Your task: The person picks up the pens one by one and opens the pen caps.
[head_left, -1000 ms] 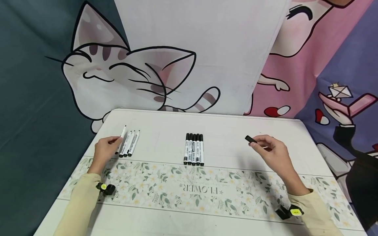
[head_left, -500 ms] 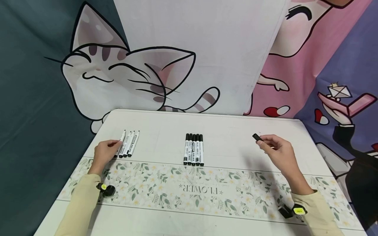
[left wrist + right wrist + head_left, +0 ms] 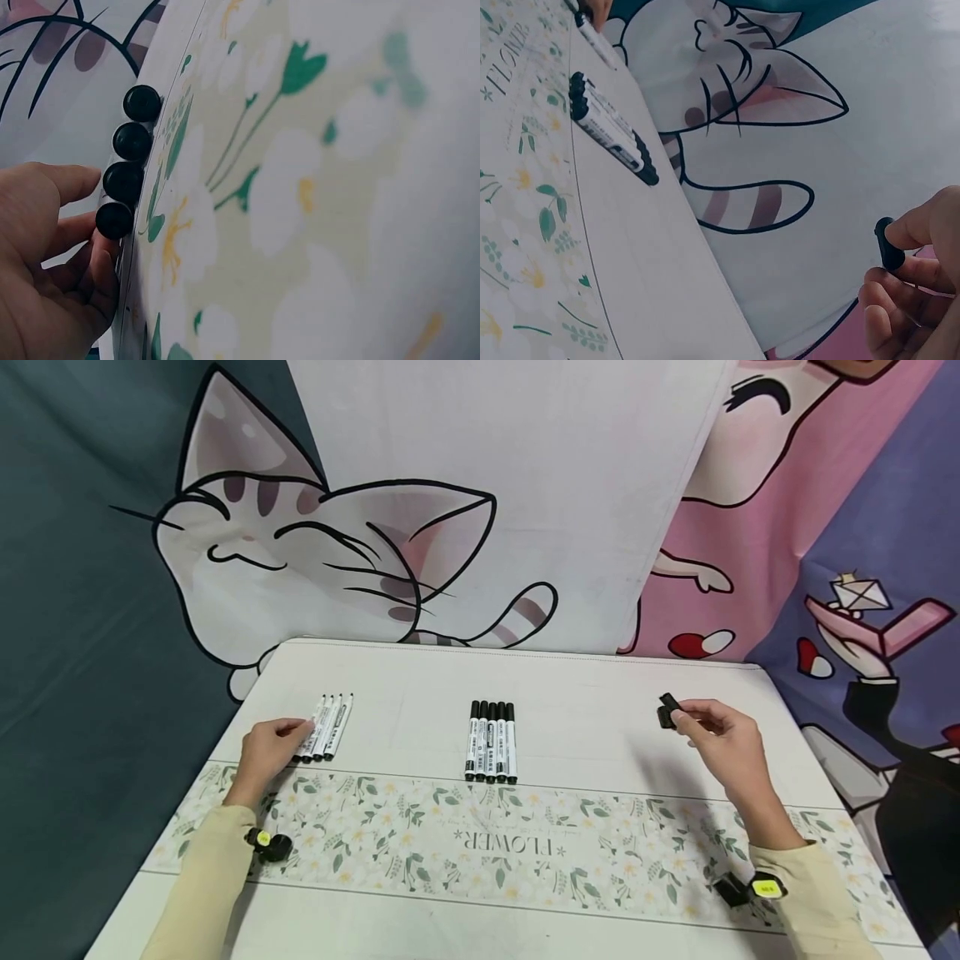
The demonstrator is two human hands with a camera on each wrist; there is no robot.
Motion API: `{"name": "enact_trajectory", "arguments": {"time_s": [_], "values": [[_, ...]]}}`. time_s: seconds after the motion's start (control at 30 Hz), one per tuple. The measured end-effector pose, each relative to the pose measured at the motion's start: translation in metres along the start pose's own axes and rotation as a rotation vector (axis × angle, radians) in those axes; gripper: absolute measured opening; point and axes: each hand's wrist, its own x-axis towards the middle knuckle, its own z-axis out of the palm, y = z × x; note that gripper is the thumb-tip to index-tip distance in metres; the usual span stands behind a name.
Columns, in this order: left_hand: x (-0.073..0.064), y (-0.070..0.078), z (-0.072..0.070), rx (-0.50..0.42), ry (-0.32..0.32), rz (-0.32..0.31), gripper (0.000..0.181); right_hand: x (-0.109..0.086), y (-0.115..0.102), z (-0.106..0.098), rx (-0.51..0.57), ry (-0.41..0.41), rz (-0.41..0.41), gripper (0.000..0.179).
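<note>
My left hand (image 3: pixel 272 750) is at the left of the table, its thumb and fingers around the leftmost of several uncapped whiteboard markers (image 3: pixel 335 731). That marker lies beside the others, tips pointing away. The left wrist view shows their black rear ends (image 3: pixel 124 182) in a row next to the thumb. On the right, my right hand (image 3: pixel 723 743) pinches a black marker cap (image 3: pixel 670 701) between thumb and fingers, above the table. The cap also shows in the right wrist view (image 3: pixel 889 244). A small dark thing (image 3: pixel 664 718) shows just beside the fingertips; whether it is held I cannot tell.
Several capped markers (image 3: pixel 491 742) lie side by side in mid-table. A floral band with the word FLOWER (image 3: pixel 510 841) crosses the white tabletop (image 3: pixel 420 693). Cartoon-printed curtains (image 3: pixel 585 510) hang behind the table.
My left hand has lowered its marker down beside the other uncapped ones. My right hand has moved a little to the right with the cap, and the small dark thing has come into view.
</note>
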Motion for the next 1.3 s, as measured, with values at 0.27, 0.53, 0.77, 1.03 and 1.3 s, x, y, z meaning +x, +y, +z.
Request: {"name": "enact_trajectory", "arguments": {"time_s": [0.27,0.53,0.77,1.03,1.3], "values": [[-0.004,0.003,0.000,-0.012,0.004,-0.021,0.060,0.007,0.007,-0.008,-0.003,0.054,0.062,0.038],[-0.009,0.011,0.002,-0.054,0.099,0.072,0.051,0.021,0.021,-0.015,0.010,0.062,0.135,0.043],[-0.018,0.029,0.009,-0.091,0.129,0.142,0.042,0.033,0.043,-0.017,0.068,0.064,0.231,0.040],[-0.030,0.044,0.021,-0.107,0.101,0.247,0.034,0.039,0.070,-0.015,-0.035,0.071,0.364,0.049],[-0.043,0.067,0.033,-0.147,0.042,0.320,0.030,0.044,0.092,-0.012,-0.135,0.087,0.465,0.054]]}}
